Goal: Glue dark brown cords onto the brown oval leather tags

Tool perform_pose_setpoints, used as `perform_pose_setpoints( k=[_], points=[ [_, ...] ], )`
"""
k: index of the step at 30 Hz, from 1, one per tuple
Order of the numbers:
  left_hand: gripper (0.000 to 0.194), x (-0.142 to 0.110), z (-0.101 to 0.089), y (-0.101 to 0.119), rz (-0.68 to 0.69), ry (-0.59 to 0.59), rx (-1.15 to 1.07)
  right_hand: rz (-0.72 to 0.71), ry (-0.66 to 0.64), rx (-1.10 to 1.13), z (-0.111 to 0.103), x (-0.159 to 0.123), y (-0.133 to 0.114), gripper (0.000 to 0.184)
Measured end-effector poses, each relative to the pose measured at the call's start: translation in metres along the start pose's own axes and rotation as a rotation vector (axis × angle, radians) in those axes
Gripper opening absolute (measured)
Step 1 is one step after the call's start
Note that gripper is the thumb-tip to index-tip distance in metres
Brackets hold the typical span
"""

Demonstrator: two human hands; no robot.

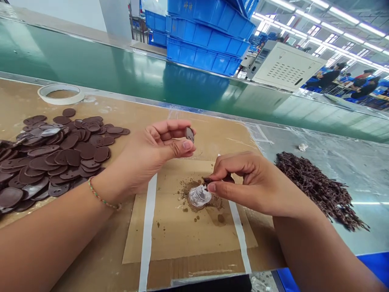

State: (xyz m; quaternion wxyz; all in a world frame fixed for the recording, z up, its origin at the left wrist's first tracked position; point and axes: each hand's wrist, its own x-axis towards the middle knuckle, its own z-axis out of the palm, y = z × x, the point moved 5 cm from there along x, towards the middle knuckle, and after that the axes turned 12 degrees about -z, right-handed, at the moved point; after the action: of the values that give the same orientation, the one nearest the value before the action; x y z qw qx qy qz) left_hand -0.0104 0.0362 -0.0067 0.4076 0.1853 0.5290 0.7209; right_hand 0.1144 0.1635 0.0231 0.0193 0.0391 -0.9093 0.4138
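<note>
- Crates point(206, 45) are standing beyond the tabletop's point(231, 140) far edge.
- My left grip point(162, 146) is pinching a brown oval point(190, 134).
- My right grip point(251, 180) is pinching a dark piece point(207, 181), likely for precision.

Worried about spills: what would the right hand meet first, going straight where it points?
Probably the small, round, clear container with white contents; depth is unclear, so the right hand might pass above.

Brn oval point(190, 134) & dk bit point(207, 180) btwn fingers point(187, 145)
</note>
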Motion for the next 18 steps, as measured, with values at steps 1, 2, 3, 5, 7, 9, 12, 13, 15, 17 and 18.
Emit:
perform_pose_setpoints(
  k=[1,2,3,5,7,9,12,13,15,17,18],
  points=[
    [0.032,0.0,0.0,0.0,-0.001,0.005,0.003,-0.001,-0.001,0.0,0.0,0.0,0.0,0.016],
    [0.032,0.0,0.0,0.0,0.0,0.007,0.007,-0.002,-0.002,0.002,0.001,0.0,0.0,0.015],
    [0.033,0.0,0.0,0.0,0.002,0.008,0.009,-0.004,-0.003,0.003,0.001,0.0,-0.001,0.015],
    [0.032,0.0,0.0,0.001,0.006,0.006,0.009,-0.013,-0.004,0.0,0.001,0.0,-0.002,0.015],
    [0.032,0.001,0.0,0.002,0.011,-0.001,-0.001,-0.019,0.007,0.006,0.0,-0.001,-0.002,0.016],
    [0.032,0.001,0.0,0.002,0.008,-0.012,-0.02,-0.04,0.096,0.101,-0.006,-0.002,-0.001,0.014],
    [0.032,-0.001,0.002,0.001,-0.014,-0.037,-0.047,-0.056,0.324,0.431,-0.02,-0.005,0.004,0.014],
    [0.032,-0.002,0.004,0.0,-0.024,-0.05,-0.053,-0.051,0.39,0.527,-0.024,-0.005,0.007,0.016],
    [0.032,-0.004,0.008,-0.001,-0.048,-0.093,-0.062,-0.041,0.484,0.607,-0.028,-0.005,0.012,0.02],
    [0.032,-0.006,0.013,-0.004,-0.08,-0.149,-0.075,-0.067,0.559,0.608,-0.03,-0.004,0.013,0.02],
    [0.032,-0.006,0.016,-0.005,-0.095,-0.175,-0.083,-0.093,0.584,0.61,-0.029,-0.004,0.012,0.019]
  ],
)
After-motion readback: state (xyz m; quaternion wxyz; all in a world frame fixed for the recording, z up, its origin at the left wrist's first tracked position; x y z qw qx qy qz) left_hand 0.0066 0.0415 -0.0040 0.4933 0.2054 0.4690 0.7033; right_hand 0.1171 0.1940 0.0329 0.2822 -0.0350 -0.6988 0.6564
